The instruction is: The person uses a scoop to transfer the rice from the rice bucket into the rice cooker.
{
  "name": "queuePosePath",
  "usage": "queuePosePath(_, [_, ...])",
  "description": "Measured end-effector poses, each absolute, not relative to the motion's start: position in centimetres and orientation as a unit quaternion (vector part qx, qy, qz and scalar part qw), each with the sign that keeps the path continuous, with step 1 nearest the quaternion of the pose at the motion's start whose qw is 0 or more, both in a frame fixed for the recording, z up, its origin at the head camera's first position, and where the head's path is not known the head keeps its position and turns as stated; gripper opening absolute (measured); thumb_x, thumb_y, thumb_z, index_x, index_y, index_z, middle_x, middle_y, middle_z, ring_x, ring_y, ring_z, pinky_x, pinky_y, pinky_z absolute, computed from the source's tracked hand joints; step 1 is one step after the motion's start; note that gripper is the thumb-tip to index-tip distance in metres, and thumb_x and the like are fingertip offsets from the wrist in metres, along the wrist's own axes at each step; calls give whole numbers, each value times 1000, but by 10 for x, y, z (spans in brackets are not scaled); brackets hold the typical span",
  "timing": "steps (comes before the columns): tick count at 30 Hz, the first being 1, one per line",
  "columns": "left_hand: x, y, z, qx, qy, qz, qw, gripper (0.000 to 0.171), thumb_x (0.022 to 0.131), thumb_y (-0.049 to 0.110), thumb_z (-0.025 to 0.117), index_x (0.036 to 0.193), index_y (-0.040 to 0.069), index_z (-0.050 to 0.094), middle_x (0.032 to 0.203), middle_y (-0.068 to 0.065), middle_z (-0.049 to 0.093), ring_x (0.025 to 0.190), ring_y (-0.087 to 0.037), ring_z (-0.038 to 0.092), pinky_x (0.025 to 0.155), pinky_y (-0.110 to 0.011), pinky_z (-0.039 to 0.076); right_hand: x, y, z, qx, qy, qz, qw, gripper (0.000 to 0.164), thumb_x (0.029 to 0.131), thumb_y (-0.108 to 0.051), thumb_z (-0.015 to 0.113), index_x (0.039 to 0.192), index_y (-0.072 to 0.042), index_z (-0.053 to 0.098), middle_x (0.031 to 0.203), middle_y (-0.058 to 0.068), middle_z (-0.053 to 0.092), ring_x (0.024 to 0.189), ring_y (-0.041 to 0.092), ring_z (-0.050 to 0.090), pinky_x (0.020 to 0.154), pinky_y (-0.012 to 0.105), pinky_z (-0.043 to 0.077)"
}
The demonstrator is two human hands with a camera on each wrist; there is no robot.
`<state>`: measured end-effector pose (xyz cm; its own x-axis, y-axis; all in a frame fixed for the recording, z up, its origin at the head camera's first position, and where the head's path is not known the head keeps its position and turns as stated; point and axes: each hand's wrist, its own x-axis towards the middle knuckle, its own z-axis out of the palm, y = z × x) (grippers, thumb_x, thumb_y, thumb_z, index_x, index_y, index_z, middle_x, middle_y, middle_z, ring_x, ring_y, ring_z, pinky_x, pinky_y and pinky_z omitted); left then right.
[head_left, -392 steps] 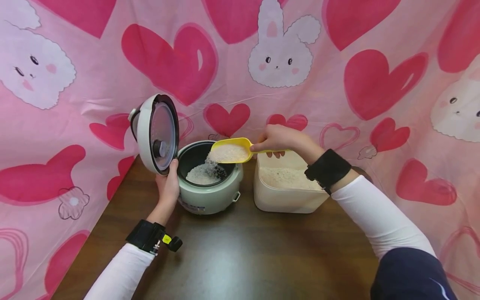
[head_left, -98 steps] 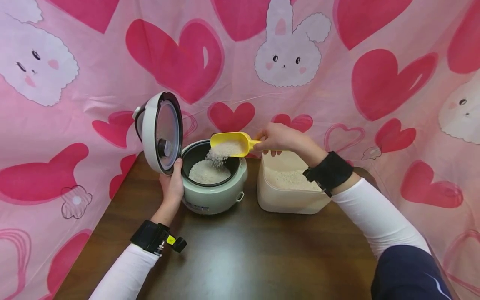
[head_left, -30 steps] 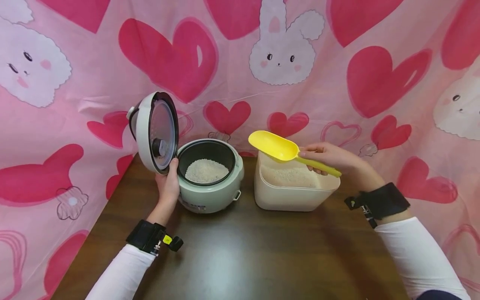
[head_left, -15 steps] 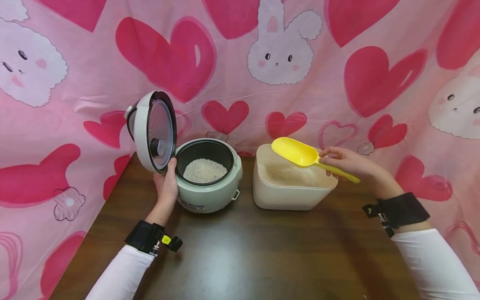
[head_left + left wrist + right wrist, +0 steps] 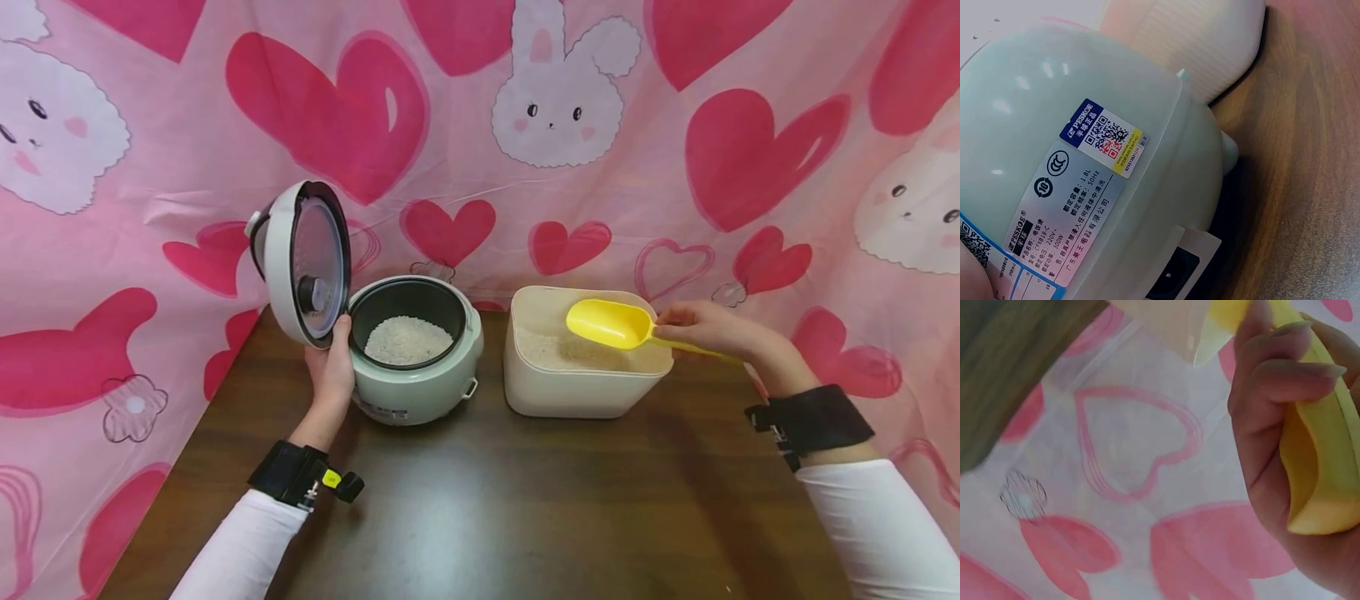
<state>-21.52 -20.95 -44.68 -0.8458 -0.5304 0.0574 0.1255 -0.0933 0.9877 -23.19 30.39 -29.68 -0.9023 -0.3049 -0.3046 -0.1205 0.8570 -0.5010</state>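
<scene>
Only head view shows rice (image 5: pixel 408 340) in cooker (image 5: pixel 412 398); only left wrist, socket (image 5: pixel 1171 274).

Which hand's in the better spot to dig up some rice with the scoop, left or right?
Probably the right hand: it grips the yellow scoop, whose bowl hangs over the tub of rice. The left hand holds the raised lid, away from the tub.

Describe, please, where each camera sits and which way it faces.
Head: on the head, facing forward and down at rice cooker and bin; left hand, right hand, arms show.
Left wrist: on that wrist, facing rice cooker's labels; partial left hand shows.
Right wrist: on that wrist, facing scoop and cloth; right hand shows.
Head and right wrist share the scoop.
</scene>
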Motion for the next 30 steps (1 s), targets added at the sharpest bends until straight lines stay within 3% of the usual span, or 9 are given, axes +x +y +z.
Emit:
queuePosePath(4, [-215, -210, -446, 160, -632, -724, 226, 57, 103, 37, 60, 151, 9, 48, 152, -7, 53, 138, -19, 46, 123, -36, 29, -231, 299, -292, -134, 964, -166, 159, 38, 100, -29, 69, 124, 0, 65, 85, 3, 65, 61, 23, 52, 57, 35, 55])
queuePosePath(8, [-215, -210, -447, 161, -629, -724, 234, 56, 103, 34, 61, 150, 7, 49, 150, -9, 54, 136, -19, 47, 122, -34, 30, -229, 291, -289, -176, 972, -106, 115, 37, 94, -26, 77, 120, 0, 69, 93, 2, 70, 73, 21, 58, 73, 42, 63])
queuePosePath(12, [-217, -209, -449, 161, -622, -724, 251, 55, 101, 31, 63, 149, 5, 51, 147, -12, 56, 133, -19, 50, 119, -30, 33, -224, 278, -286, -176, 980, -60, 77, 33, 89, -22, 82, 113, -2, 70, 91, 3, 71, 77, 21, 60, 82, 50, 62])
queuePosePath(15, [-218, -208, -450, 161, -621, -724, 254, 55, 100, 30, 63, 148, 5, 52, 146, -12, 58, 132, -19, 51, 117, -29, 35, -219, 266, -285, -142, 986, -25, 78, 28, 88, -20, 82, 107, -1, 70, 85, 4, 69, 73, 23, 58, 79, 50, 62])
queuePosePath(21, [-219, -209, -451, 160, -626, -722, 247, 57, 101, 33, 62, 149, 6, 50, 147, -11, 57, 133, -18, 51, 119, -30, 34, -216, 246, -289, -97, 989, 32, 108, 22, 92, -19, 77, 99, 1, 71, 75, 7, 61, 66, 26, 54, 63, 40, 58])
queuePosePath(30, [-216, -209, -448, 159, -629, -721, 242, 58, 101, 34, 62, 151, 7, 49, 149, -9, 55, 135, -18, 49, 120, -31, 32, -226, 242, -302, -102, 987, 36, 121, 21, 93, -18, 77, 98, 2, 72, 76, 8, 63, 68, 26, 54, 67, 40, 59])
